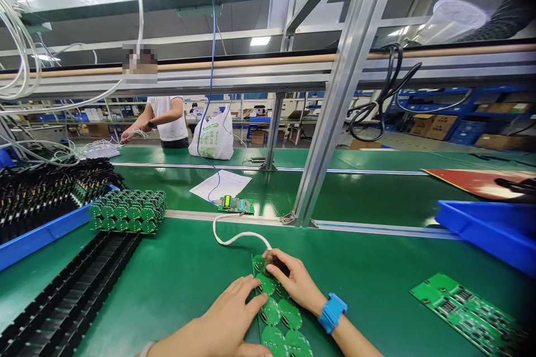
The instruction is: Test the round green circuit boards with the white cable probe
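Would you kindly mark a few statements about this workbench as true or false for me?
1. The right hand holds the end piece of the white cable. True.
2. The blue wristband is on the left wrist. False: it is on the right wrist.
3. The left hand rests on the panel of round green boards. True.
4. The plastic bag on the far side is black. False: it is white with green print.
5. The stack of round boards stands to the right of both hands. False: it stands to their left.
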